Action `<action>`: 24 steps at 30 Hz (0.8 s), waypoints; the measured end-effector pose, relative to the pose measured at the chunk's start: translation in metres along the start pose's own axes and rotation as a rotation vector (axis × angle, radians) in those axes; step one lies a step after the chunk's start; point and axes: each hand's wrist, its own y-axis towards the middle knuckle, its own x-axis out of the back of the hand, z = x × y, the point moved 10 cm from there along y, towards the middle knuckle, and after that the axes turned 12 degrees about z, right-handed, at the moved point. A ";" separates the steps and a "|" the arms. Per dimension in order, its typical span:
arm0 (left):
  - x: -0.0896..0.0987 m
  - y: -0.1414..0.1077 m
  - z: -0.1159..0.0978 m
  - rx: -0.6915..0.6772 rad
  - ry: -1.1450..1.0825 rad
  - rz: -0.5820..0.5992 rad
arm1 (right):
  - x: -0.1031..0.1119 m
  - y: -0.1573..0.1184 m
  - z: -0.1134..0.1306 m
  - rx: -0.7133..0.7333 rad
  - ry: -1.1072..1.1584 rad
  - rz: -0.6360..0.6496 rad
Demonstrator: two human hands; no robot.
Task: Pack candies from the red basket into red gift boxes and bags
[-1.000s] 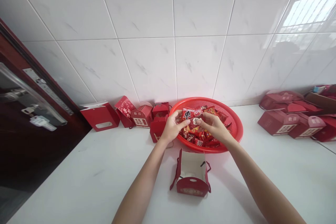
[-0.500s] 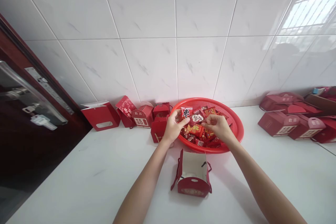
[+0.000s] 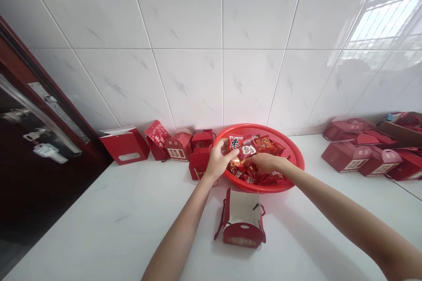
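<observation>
Head view, looking forward and down at a white marble counter (image 3: 108, 210) that runs along a wall of pale marble-look tile (image 3: 187, 88). The left hand (image 3: 218, 161) is raised at the near rim of a round red plastic basket (image 3: 298, 158), its fingers (image 3: 231, 154) narrowly curled just under a red snack packet (image 3: 235, 143) printed with a large black character. A second red packet (image 3: 248, 149) lies just to the right of those fingertips. It looks as if the left fingers may be pinching the first packet, but from this angle I cannot tell. The right hand (image 3: 265, 163) reaches in from the right, palm down over the pile of mixed red snack packets (image 3: 253, 173) in the basket, with its fingers (image 3: 255, 160) close together and curled against the packets; whether they hold one cannot be told. An open red gift box (image 3: 242, 219) with a cream inside stands on the counter in front of the basket, below both hands. More red boxes stand left of the basket, the nearest (image 3: 198, 163) just beside the left wrist, and others (image 3: 344, 156) sit by a cardboard carton (image 3: 400, 134) at the right. A dark red door (image 3: 36, 140) with a metal lock (image 3: 49, 151) edges the counter at left.
</observation>
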 end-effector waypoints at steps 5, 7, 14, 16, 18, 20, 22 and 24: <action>-0.001 0.000 -0.002 0.000 0.014 0.010 | -0.006 -0.002 0.017 0.008 -0.151 0.015; -0.002 0.000 -0.003 -0.003 0.012 0.016 | -0.008 -0.003 0.022 0.006 -0.190 0.010; -0.003 0.000 -0.002 -0.002 -0.007 0.014 | -0.008 0.001 0.032 0.010 -0.238 -0.031; -0.003 0.000 -0.002 0.006 -0.008 0.008 | -0.007 0.002 0.035 0.027 -0.214 -0.052; -0.002 0.000 -0.002 0.011 -0.010 0.004 | -0.004 0.004 0.035 0.048 -0.166 -0.085; -0.002 0.000 -0.002 0.009 -0.013 0.005 | 0.002 0.003 0.032 0.069 -0.084 -0.143; -0.002 0.000 -0.002 0.006 -0.020 0.002 | 0.014 -0.001 0.024 0.091 0.034 -0.237; -0.001 -0.001 0.000 0.007 -0.033 -0.010 | 0.027 -0.010 0.012 0.113 0.185 -0.350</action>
